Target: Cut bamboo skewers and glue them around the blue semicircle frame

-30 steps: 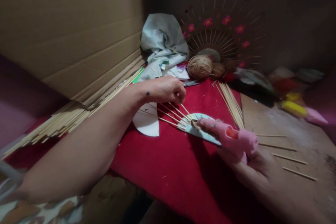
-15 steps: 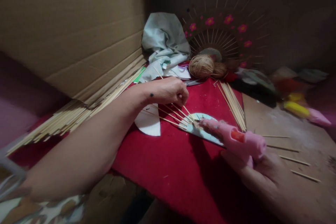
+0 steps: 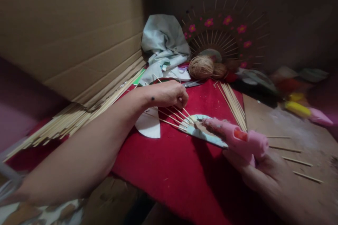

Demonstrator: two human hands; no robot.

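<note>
Pinched between the fingers of my left hand [image 3: 174, 93] is a thin wooden stick [image 3: 188, 113], its lower end on a pale blue half-round piece [image 3: 208, 137]. Several more sticks fan out leftward from that piece, passing under my left forearm. My right hand [image 3: 266, 175] is wrapped round a pink hot glue gun [image 3: 235, 137]. The gun's dark nozzle points left, close above the half-round piece, near the stick's end. Whether the nozzle touches it I cannot tell. Beneath the fanned sticks, left of the piece, lies a white paper shape [image 3: 149, 126], partly covered by my forearm.
Red cloth [image 3: 169, 168] covers the work surface. Bundled sticks lie at the left [image 3: 71, 123] and right [image 3: 232, 105]. Behind are scissors [image 3: 192, 84], a twine ball [image 3: 202, 66], crumpled fabric [image 3: 166, 42] and a flowered stick fan [image 3: 216, 37]. Cardboard [image 3: 92, 24] stands at the left.
The glue gun's nozzle has shifted very slightly up and left over the half-round piece. My left hand keeps its pinch on the stick; the view has moved a little.
</note>
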